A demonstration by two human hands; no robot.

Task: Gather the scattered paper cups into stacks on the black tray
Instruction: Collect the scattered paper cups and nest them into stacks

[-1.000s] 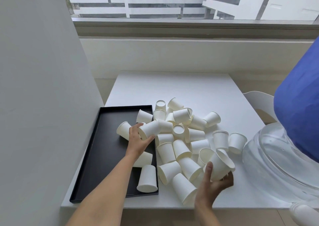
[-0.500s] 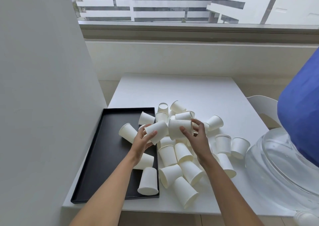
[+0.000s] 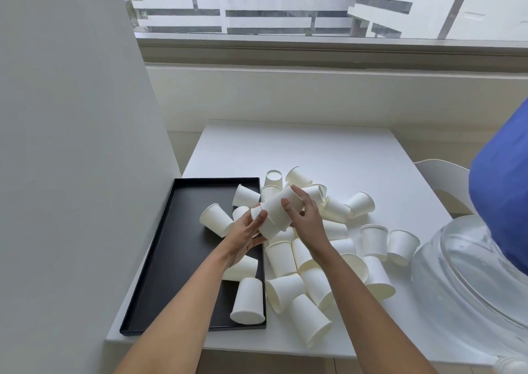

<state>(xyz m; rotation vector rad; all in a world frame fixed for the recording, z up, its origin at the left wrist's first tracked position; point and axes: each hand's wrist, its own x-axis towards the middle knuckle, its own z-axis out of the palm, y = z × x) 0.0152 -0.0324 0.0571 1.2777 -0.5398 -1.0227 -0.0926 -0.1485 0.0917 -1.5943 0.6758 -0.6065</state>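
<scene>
A black tray (image 3: 177,248) lies on the left of the white table (image 3: 300,150). Several white paper cups lie scattered beside it, and a few rest on the tray, one upside down (image 3: 248,302) near its front right corner. Above the tray's right edge, my left hand (image 3: 245,235) grips one cup (image 3: 267,228) and my right hand (image 3: 305,219) grips another cup (image 3: 281,205). The two cups are tilted and pressed together, one partly inside the other.
A grey wall panel (image 3: 71,173) stands close on the left of the tray. A large clear water bottle (image 3: 468,282) with a blue part (image 3: 503,202) fills the right side. A white chair back (image 3: 445,179) shows behind the table's right edge.
My right hand left the cups at the front right, took a cup from the pile and brought it to the cup in my left hand. The two cups now meet.
</scene>
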